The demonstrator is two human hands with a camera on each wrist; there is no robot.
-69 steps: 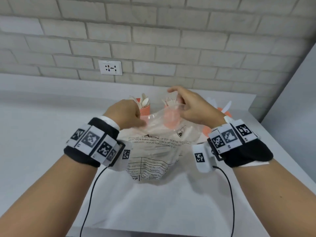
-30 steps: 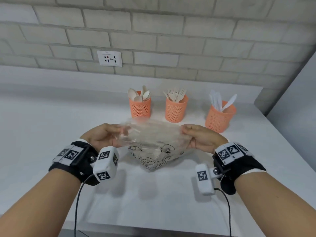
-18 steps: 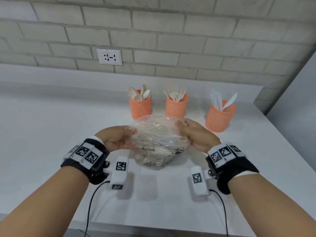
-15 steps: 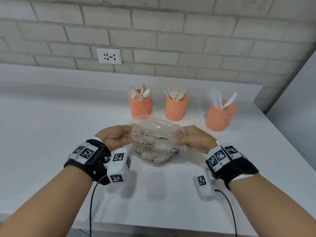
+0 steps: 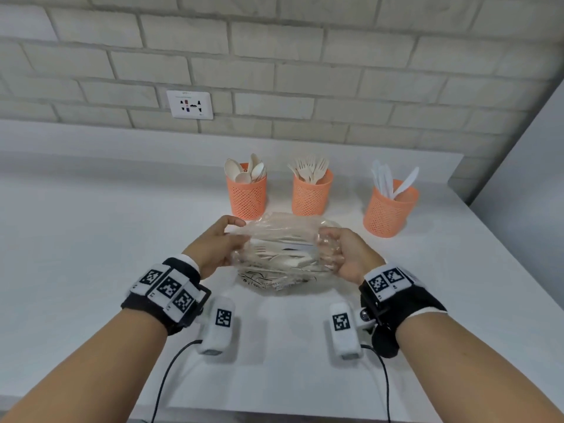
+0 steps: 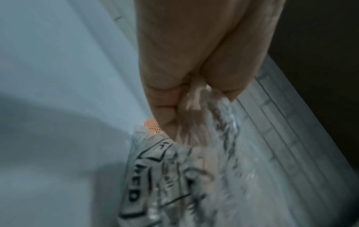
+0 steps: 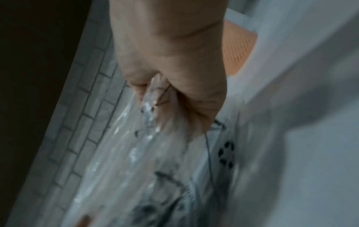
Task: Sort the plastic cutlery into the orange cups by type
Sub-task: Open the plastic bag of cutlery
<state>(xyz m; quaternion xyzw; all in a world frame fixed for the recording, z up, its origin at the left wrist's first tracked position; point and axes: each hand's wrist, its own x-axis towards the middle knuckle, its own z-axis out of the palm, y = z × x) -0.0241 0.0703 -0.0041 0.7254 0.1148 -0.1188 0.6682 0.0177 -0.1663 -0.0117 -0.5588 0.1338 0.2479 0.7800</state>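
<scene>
A clear plastic bag (image 5: 282, 257) printed with black text sits on the white table (image 5: 91, 239), just in front of the orange cups, with pale cutlery (image 5: 283, 259) visible through its film. The left hand (image 5: 213, 248) pinches the bag's left edge between thumb and curled fingers, and the right hand (image 5: 345, 251) has a bunch of film gathered in its closed fingers on the opposite edge; both wrist views, though blurred, show film clamped in the fingers. Holding the two edges apart seemingly stretches the mouth open so the contents can be reached or tipped out. Behind the bag stand three mesh cups in a row: the left cup (image 5: 246, 196) holds spoons, the middle cup (image 5: 311, 193) forks, the right cup (image 5: 389, 213) white knives. Each cup already carries one type, so the sorting appears well advanced, the bagged pieces being what remains. A wall socket (image 5: 189, 104) is set in the brick wall behind.
</scene>
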